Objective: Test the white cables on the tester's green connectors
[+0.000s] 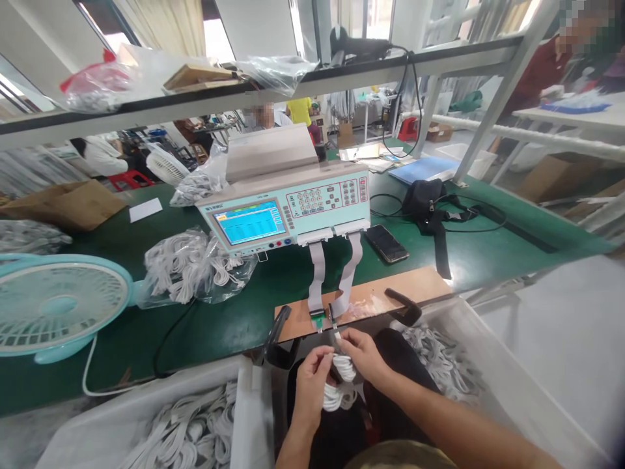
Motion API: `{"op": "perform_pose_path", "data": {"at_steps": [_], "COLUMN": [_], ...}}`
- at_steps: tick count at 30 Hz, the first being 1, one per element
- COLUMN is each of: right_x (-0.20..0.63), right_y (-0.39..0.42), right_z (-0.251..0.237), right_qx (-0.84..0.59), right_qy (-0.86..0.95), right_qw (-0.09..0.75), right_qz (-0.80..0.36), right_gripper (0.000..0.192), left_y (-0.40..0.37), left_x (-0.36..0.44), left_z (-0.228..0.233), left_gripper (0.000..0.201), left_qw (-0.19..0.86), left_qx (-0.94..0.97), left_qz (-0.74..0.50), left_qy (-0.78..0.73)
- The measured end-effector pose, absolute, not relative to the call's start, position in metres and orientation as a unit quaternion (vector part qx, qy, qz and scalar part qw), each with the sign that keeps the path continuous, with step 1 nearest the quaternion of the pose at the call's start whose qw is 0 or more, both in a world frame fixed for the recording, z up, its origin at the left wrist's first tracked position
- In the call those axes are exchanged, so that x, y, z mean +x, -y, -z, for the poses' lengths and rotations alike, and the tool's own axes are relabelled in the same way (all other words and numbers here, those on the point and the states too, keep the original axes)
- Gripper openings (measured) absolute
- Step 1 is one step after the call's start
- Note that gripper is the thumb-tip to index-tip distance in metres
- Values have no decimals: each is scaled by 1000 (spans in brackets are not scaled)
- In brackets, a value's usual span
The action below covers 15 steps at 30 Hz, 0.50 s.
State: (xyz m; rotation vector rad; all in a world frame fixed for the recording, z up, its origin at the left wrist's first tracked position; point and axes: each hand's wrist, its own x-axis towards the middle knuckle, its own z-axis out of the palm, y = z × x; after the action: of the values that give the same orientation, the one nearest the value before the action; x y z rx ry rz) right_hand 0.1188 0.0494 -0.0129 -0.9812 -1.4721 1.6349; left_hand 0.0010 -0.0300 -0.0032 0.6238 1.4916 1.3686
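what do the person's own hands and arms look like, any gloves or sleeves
Both are bare: the left hand and the right hand wear no gloves, and no rings, watch or wristband show. Both forearms are uncovered as far as the bottom edge of the picture, so no sleeve is in view. Fingernails look short and plain, though they are small in this view.

A long desk with a green top runs across a busy workshop. Above it a grey metal shelf on slanted supports carries bags and boxes. Bright daylight enters through curtained windows behind. The floor at right is pale grey.
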Motion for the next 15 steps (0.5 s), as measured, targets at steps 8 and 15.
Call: {"op": "perform_pose_path", "data": {"at_steps": [8,15], "right_x": [113,109], "right_y": [-53,-53], "right_z": [5,-8], "right_qx": [-385,-410], "right_qy": [508,443], "right_qw": [362,336], "right_qz": [-680,-723], "right_gripper": [29,32], "left_y": [29,15], "left_x": [-18,-12], "left_z": [8,1], "left_gripper": [45,35], "left_qw": [601,484], "left_qx": [200,292], "left_qz": [-564,-535], "left_qy": [-531,-628]}}
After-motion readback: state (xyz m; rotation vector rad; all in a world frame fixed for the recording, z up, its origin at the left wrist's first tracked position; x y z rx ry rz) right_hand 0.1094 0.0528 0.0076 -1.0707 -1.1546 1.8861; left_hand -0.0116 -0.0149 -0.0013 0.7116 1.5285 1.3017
